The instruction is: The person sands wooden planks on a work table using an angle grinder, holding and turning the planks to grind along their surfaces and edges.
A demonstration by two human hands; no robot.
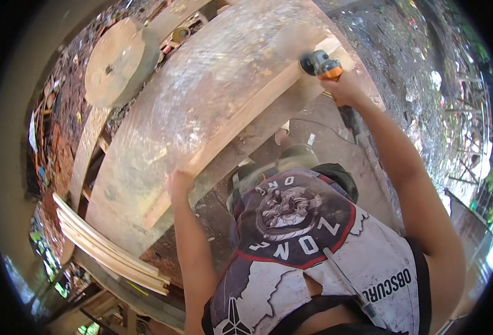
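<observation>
A long pale wooden board [246, 117] lies along the near side of a dusty worktable [162, 123]. My left hand [179, 183] is closed around the board toward its lower left end. At the far right end, my right hand [342, 87] grips an orange and grey angle grinder [329, 66]. The grinder's dark disc sits against or just above the board; I cannot tell which. A haze of dust hangs beside the disc.
Several curved wooden strips [109, 245] are stacked at the lower left. A round wooden slab [121, 61] stands beyond the table's left side. A dark cord [324, 124] runs below the table's near edge. Scrap litters the ground around.
</observation>
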